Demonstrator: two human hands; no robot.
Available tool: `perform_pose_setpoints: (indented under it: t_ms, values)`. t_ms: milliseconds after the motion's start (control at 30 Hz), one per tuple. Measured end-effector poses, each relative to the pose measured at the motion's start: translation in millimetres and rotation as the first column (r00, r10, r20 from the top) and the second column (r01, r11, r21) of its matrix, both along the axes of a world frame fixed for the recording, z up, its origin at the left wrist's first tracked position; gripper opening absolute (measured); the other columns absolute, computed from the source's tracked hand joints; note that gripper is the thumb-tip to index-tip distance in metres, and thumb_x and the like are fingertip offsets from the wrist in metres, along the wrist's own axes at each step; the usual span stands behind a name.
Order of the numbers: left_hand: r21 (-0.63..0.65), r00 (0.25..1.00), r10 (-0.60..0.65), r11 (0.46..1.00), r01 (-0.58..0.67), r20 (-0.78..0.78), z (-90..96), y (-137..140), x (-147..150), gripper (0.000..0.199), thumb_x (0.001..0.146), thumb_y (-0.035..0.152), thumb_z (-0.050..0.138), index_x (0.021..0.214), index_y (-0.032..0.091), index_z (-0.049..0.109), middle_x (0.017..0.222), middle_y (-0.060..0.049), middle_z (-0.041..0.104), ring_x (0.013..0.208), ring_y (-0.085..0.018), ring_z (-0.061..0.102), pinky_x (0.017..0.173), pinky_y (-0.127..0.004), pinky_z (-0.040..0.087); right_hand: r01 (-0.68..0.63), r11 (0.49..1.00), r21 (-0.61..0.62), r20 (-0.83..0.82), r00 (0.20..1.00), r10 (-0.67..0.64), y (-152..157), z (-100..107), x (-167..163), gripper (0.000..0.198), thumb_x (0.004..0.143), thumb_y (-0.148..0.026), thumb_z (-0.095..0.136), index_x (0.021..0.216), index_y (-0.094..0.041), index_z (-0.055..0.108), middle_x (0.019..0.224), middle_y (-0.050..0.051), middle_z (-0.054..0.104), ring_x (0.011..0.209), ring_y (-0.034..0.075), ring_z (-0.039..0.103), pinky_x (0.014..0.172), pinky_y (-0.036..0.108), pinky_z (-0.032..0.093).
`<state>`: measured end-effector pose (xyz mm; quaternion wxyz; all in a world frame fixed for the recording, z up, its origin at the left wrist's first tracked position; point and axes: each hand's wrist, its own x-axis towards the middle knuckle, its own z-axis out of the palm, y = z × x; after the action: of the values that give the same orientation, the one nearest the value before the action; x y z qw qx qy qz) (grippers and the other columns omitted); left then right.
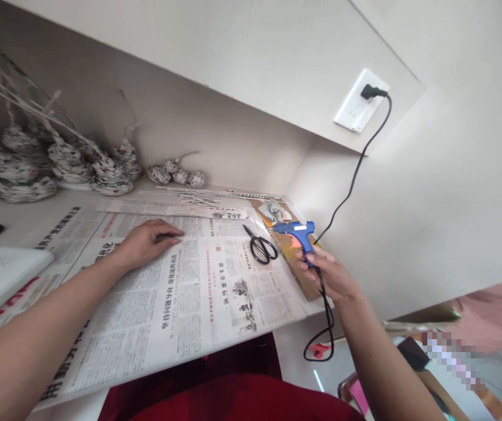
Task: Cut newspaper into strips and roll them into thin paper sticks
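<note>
**Glue gun in the right grip**

The right hand [330, 276] clasps the blue glue gun [297, 233] by its handle, at the surface's right end beside the scissors [260, 246]. The left hand [145, 242] lies flat, released, on the newspaper [198, 292].

Chinese headlines on newspaper [189, 292], too blurred

Pale walls [452, 193] meet in a corner above the white worktop [23, 225]; a white socket [358, 102] sits high on one wall.

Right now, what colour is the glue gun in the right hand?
Blue body, black cord; the glue gun shows best in the head view.
</note>
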<state>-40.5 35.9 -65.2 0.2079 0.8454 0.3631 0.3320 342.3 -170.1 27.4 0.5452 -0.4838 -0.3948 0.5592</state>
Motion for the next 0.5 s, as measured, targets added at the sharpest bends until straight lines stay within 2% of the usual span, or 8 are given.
perform_pose_setpoints:
  t_ms: [167, 267, 367, 433, 500]
  values:
    - [0.001, 1.000, -0.012, 1.000, 0.012, -0.008, 0.2, 0.2, -0.7, 0.039, 0.081, 0.050, 0.056, 0.101, 0.020, 0.072, 0.099, -0.008, 0.069, 0.093, -0.022, 0.061, 0.088, -0.034, 0.045, -0.048, 0.999, 0.019, 0.059, 0.997, 0.047, 2.7, -3.5, -3.5, 0.027, 0.075, -0.023, 0.070, 0.101, -0.021, 0.063, 0.095, 0.004, 0.054, 0.073, 0.011, 0.050, 0.051, 0.018, 0.040]
    - [-0.002, 1.000, -0.002, 1.000, 0.002, -0.025, 2.7, -1.2, -0.1, 0.038, 0.081, 0.048, 0.056, 0.100, 0.019, 0.072, 0.098, -0.008, 0.069, 0.092, -0.022, 0.061, 0.088, -0.035, 0.045, -0.029, 0.999, 0.045, 0.121, 0.992, 0.024, 6.1, -7.8, -3.5, 0.027, 0.076, -0.025, 0.070, 0.102, -0.022, 0.062, 0.097, 0.004, 0.056, 0.083, 0.014, 0.054, 0.062, 0.021, 0.045]
    - [-0.022, 0.999, 0.001, 1.000, -0.001, -0.033, 5.0, -2.9, 0.4, 0.039, 0.081, 0.048, 0.056, 0.101, 0.018, 0.072, 0.098, -0.009, 0.068, 0.092, -0.023, 0.060, 0.089, -0.036, 0.044, 0.000, 0.995, 0.099, 0.251, 0.968, -0.025, 9.9, -14.9, 3.0, 0.029, 0.078, -0.027, 0.070, 0.105, -0.023, 0.062, 0.096, 0.003, 0.058, 0.091, 0.016, 0.056, 0.074, 0.025, 0.047]
    - [-0.033, 1.000, 0.003, 0.999, -0.004, -0.027, 5.6, -3.6, 0.6, 0.040, 0.081, 0.049, 0.056, 0.100, 0.018, 0.072, 0.098, -0.009, 0.068, 0.093, -0.023, 0.060, 0.089, -0.037, 0.044, 0.048, 0.989, 0.139, 0.393, 0.914, -0.100, 12.5, -21.6, 12.5, 0.032, 0.078, -0.030, 0.069, 0.108, -0.024, 0.061, 0.095, 0.002, 0.061, 0.092, 0.016, 0.057, 0.083, 0.028, 0.046]
    - [-0.038, 1.000, 0.009, 0.999, -0.010, -0.025, 5.4, -3.7, 0.5, 0.040, 0.080, 0.051, 0.056, 0.100, 0.020, 0.072, 0.097, -0.008, 0.068, 0.093, -0.023, 0.060, 0.090, -0.037, 0.044, 0.140, 0.975, 0.171, 0.550, 0.808, -0.212, 14.5, -28.8, 25.2, 0.041, 0.078, -0.031, 0.069, 0.117, -0.024, 0.059, 0.099, 0.002, 0.063, 0.095, 0.016, 0.058, 0.093, 0.033, 0.043]
